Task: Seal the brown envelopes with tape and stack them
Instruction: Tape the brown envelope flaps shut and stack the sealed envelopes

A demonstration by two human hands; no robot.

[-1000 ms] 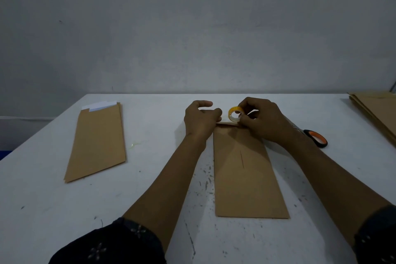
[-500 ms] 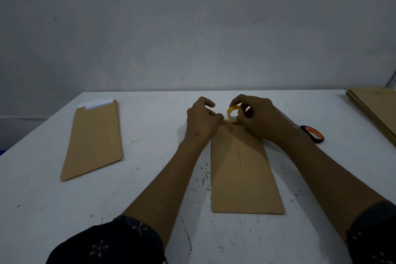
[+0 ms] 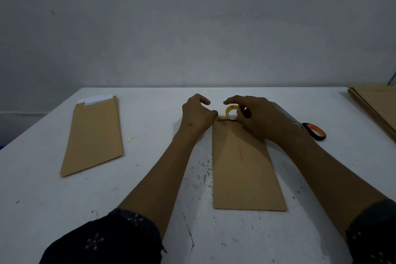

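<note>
Spanning the view, a white table (image 3: 53,178) bears a brown envelope (image 3: 242,167) at centre, another (image 3: 94,135) left, a stack (image 3: 377,103) far right, scissors (image 3: 312,130) beside. Right hand (image 3: 263,118) grips the tape roll (image 3: 231,112) at the envelope's top; left hand (image 3: 197,115), fingers curled, pinches there.

Both forearms reach forward over the table, bare below dark sleeves pushed up near the elbows. The left hand (image 3: 198,117) rests low with its knuckles up, fingers curled and thumb pointing toward the other hand. The right hand (image 3: 260,119) sits just beside it, fingers curled round a small tape roll (image 3: 231,112).
</note>
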